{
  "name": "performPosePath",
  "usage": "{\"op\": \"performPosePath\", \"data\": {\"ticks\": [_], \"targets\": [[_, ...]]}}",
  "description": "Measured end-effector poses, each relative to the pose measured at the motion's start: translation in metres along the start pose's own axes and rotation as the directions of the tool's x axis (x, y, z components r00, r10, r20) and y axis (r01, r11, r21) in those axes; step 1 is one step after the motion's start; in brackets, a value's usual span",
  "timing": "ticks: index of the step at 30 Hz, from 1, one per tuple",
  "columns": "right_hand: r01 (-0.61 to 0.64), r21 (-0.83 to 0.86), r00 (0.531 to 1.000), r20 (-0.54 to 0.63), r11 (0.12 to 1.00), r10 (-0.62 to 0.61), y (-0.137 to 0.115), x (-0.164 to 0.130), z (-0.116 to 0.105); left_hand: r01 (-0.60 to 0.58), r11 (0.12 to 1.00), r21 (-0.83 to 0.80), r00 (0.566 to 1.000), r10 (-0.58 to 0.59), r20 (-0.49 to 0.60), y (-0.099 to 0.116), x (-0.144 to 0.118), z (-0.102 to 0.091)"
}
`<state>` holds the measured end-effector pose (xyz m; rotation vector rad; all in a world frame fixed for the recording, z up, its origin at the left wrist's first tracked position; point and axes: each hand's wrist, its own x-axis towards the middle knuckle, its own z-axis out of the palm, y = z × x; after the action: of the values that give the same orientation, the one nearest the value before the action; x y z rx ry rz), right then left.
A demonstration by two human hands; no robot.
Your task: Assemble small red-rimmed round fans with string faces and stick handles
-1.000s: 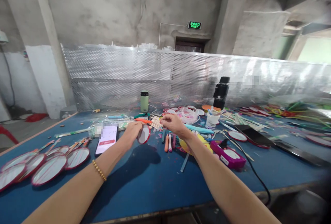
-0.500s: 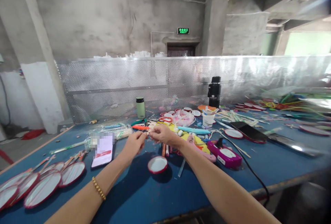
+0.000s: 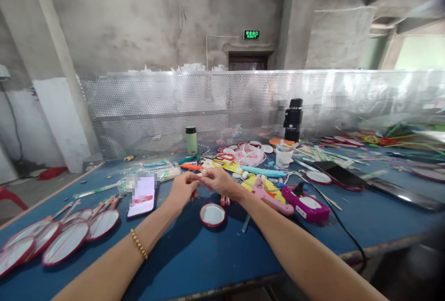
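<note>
— Bare concrete walls and a perforated metal screen (image 3: 243, 101) stand behind the blue bench (image 3: 194, 254), yes?

— Yes, with a green exit sign (image 3: 251, 35) over a dark doorway. What are the hands doing?

— The left hand (image 3: 184, 189) and right hand (image 3: 217, 181) meet above the bench, fingertips pinched together on something small and pale between them. It is too small to tell what it is.

— And below them?

— A round red-rimmed disc (image 3: 212, 214) lies flat on the bench, just under the hands and untouched. A phone (image 3: 143, 194) lies just left of the left hand.

— To the right?

— A pink glue gun (image 3: 269, 194) lies near the right forearm, beside a magenta box (image 3: 306, 204) with a black cable (image 3: 340, 231) running off the bench edge.

— Anything on the far left?

— A row of red-rimmed oval fans (image 3: 59, 236) with stick handles lies overlapping. A green flask (image 3: 191, 140) and a black bottle (image 3: 293, 119) stand upright by the screen.
</note>
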<state>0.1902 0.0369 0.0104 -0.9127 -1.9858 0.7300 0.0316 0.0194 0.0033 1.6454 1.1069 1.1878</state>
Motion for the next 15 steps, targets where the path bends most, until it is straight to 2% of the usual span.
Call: {"op": "performPosePath", "data": {"ticks": [7,15], "targets": [[-0.024,0.034,1.0,0.005,0.999,0.024,0.0006,0.0006,0.0028,-0.073,0.995,0.074,0.997,0.074,-0.008,0.0009,0.0,-0.0035],[-0.054,0.016,0.998,-0.026,0.998,0.055,-0.0026,-0.0004,0.001,-0.038,0.994,0.099,0.999,0.037,0.016,0.0012,0.001,-0.0062]]}}
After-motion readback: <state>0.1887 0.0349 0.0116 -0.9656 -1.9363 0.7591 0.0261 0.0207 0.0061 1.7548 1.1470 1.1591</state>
